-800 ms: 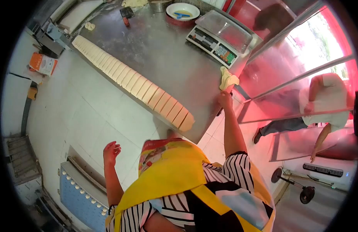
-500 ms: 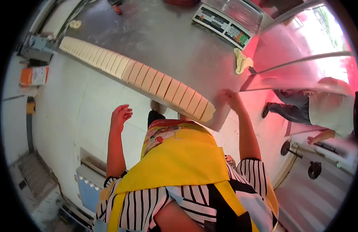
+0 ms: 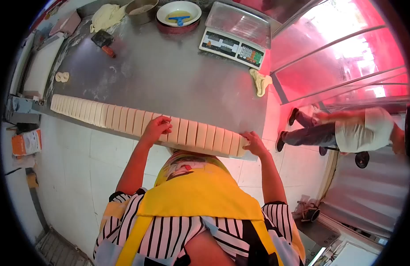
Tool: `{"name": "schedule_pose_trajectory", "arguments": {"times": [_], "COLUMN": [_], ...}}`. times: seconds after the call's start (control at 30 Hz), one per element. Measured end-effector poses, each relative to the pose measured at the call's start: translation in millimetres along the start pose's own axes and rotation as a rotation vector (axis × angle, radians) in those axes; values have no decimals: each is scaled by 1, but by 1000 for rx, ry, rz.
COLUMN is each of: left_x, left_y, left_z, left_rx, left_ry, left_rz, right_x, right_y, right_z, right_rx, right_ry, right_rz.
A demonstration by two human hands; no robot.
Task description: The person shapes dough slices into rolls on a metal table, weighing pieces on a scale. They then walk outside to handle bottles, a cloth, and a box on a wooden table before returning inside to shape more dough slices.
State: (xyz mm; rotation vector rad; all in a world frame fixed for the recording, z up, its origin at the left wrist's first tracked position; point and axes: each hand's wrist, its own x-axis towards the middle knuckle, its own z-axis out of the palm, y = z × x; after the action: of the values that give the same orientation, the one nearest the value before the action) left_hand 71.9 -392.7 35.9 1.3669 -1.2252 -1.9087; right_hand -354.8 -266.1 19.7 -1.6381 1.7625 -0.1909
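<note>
A long row of cut dough slices (image 3: pixel 136 122) lies along the near edge of the metal table (image 3: pixel 156 66). Over the middle of the row is my left hand (image 3: pixel 158 128), its fingers bent and partly apart, with nothing seen in it. My right hand (image 3: pixel 253 143) is at the row's right end, fingertips at the last slice; whether they grip it is hard to tell. A loose piece of dough (image 3: pixel 260 82) rests at the table's right edge, below the digital scale (image 3: pixel 234 46).
At the back stand a white bowl (image 3: pixel 179 14) with a blue tool and a metal pot (image 3: pixel 142 10). A scraper (image 3: pixel 102 41) and more dough (image 3: pixel 107 17) lie at the left. Another person (image 3: pixel 362 128) is beyond the table at the right.
Both hands have come to the dough row, the left from beside the table, the right from near the loose dough piece. The view has shifted, and the other person has moved.
</note>
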Motion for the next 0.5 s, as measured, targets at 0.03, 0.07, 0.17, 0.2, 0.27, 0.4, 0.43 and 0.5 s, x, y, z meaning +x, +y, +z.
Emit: {"name": "schedule_pose_trajectory", "arguments": {"times": [0.03, 0.07, 0.17, 0.2, 0.27, 0.4, 0.43, 0.5], "left_x": [3, 5, 4, 3, 3, 12, 12, 12], "left_y": [-1, 0, 11, 17, 23, 28, 30, 31], "left_z": [6, 10, 23, 24, 24, 22, 22, 24], "left_rx": [-4, -4, -26, 8, 31, -3, -14, -6], "left_ry": [-7, -10, -50, -46, -23, 42, 59, 91], "left_rz": [-18, -36, -42, -43, -57, -49, -45, -49], "right_x": [0, 0, -2, 1, -6, 11, 20, 55], "right_y": [-3, -5, -25, -26, -24, 27, 26, 18], "right_z": [0, -1, -9, -8, -14, -44, -64, -101], "right_rx": [-5, -54, 138, 109, 146, 690, 848, 1093], "right_ry": [-4, -14, -51, -101, -75, 200, 251, 313], "right_rz": [-18, -44, 70, 163, 144, 212, 254, 318]}}
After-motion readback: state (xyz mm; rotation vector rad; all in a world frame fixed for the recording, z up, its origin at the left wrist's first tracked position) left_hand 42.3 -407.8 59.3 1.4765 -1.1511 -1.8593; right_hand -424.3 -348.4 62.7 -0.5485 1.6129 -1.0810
